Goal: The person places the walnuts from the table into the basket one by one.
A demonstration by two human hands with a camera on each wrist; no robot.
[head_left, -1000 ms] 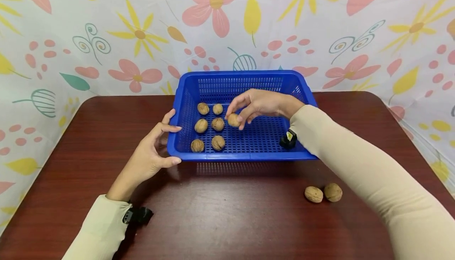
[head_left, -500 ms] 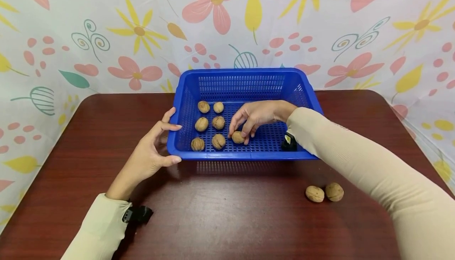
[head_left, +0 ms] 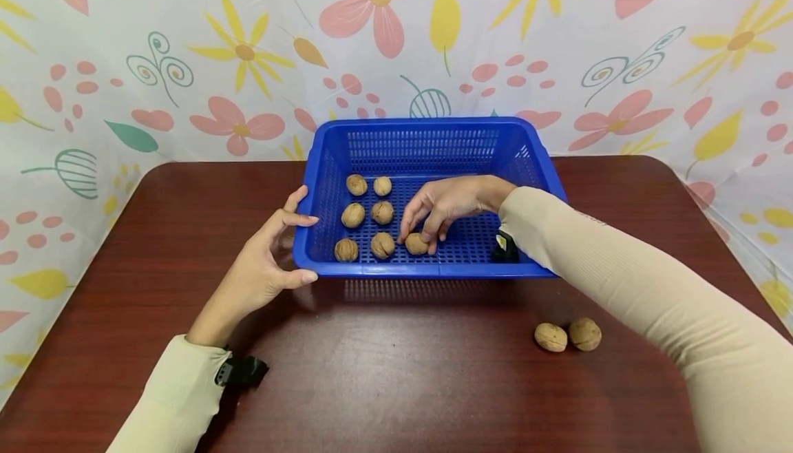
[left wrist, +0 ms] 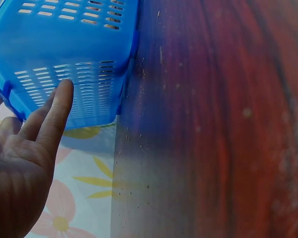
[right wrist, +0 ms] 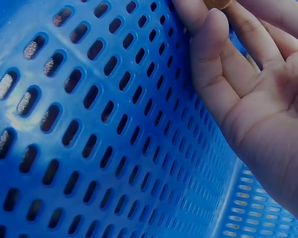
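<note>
In the head view my right hand (head_left: 455,204) pinches a walnut (head_left: 416,244) between fingertips and thumb, low inside the blue plastic basket (head_left: 403,270). The walnut is beside another walnut (head_left: 382,245) in the front row. Several walnuts lie in two columns on the basket's left half. In the right wrist view only a sliver of the held walnut (right wrist: 218,3) shows above the fingers. My left hand (head_left: 263,257) rests against the basket's left end, fingers extended, forefinger on the rim and thumb at the front corner. The left wrist view shows a straight finger against the perforated wall.
Two walnuts, one tan (head_left: 551,337) and one browner (head_left: 585,334), lie side by side on the dark wooden table (head_left: 396,370), in front of the basket's right end. A floral cloth (head_left: 384,40) hangs behind the table.
My right hand has brought its walnut from the middle of the basket down towards the front, beside the front row, and lowered it. The left hand stays on the basket.
</note>
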